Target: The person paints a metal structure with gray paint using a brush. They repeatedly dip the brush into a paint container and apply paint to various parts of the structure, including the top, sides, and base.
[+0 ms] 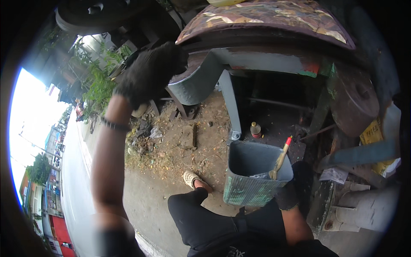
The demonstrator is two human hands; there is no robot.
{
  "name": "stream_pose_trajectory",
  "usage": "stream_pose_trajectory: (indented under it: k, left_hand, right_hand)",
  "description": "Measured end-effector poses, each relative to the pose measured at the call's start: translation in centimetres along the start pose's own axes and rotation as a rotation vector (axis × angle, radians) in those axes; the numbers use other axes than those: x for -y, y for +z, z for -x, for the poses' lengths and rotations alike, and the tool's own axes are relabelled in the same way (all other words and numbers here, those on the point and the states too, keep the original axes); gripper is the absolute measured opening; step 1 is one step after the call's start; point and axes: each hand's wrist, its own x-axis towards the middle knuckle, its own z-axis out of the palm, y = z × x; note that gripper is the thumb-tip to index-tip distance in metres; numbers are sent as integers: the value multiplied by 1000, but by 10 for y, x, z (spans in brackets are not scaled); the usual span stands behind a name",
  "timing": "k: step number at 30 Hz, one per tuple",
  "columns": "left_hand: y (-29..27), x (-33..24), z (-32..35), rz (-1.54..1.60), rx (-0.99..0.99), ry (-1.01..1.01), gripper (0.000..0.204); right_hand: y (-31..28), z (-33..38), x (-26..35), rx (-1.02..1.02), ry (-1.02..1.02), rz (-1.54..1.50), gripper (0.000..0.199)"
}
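My left hand, in a black glove, is raised and grips the curved grey-painted edge of a metal frame under a patterned cushion seat. My right hand, also gloved in black, holds a square grey paint container from its right side. A paintbrush with a wooden handle and red tip stands in the container, its bristles down in grey paint. My bent knee in black trousers is just below the container.
A small bottle stands on the dirt under the frame. My sandalled foot rests on the ground. Rubble and weeds lie left, beside a paved road. A rusty round metal part and grey posts are at right.
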Motion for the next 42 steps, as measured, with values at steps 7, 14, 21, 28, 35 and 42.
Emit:
stream_pose_trajectory:
  k: [7, 14, 21, 28, 35, 42]
  left_hand:
    - [32, 35, -48, -132, 238, -57, 45]
    - [32, 17, -65, -112, 295, -191, 33]
    - [51, 27, -66, -117, 179, -63, 29]
    - [48, 28, -68, -52, 157, -36, 31]
    - [57, 22, -67, -96, 100, 3, 32]
    - [53, 22, -59, -60, 222, -131, 38]
  right_hand:
    - [1, -18, 38, 85, 118, -264, 57]
    - [1, -31, 41, 96, 163, -356, 63]
    - [0, -31, 22, 124, 128, -443, 66]
    - [-3, -34, 26, 139, 150, -342, 71]
    - [-4, -33, 33, 126, 168, -230, 75]
    - [2, -28, 39, 100, 236, -65, 80]
